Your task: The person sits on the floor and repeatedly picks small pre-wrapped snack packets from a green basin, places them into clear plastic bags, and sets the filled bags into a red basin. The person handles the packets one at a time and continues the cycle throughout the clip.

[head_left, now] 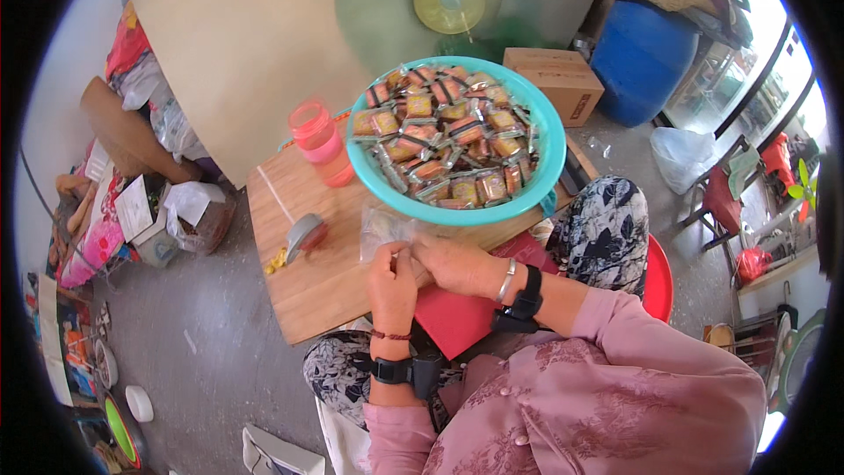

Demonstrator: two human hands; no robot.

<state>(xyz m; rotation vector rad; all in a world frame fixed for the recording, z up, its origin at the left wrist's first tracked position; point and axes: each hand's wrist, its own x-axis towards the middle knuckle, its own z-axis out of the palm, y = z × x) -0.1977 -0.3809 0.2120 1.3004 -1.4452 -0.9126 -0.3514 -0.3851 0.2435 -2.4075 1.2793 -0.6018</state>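
My left hand (392,280) and my right hand (457,266) meet over the near part of a wooden board, fingers pinched close together. Between them is the near edge of a clear plastic bag (378,227), which lies toward the board's middle. Just beyond, a turquoise basin (457,213) is heaped with small wrapped snack packs (466,130) in clear film. Their wrappers look yellow, pink and brown. My fingertips partly hide the edge of the bag.
The wooden board (299,299) carries a pink translucent bottle (322,145), a rounded grey-and-red object (308,236) and small yellow pieces (276,261). Red material (457,312) lies by my lap. A cardboard box (554,84) and blue barrel (643,62) stand back right.
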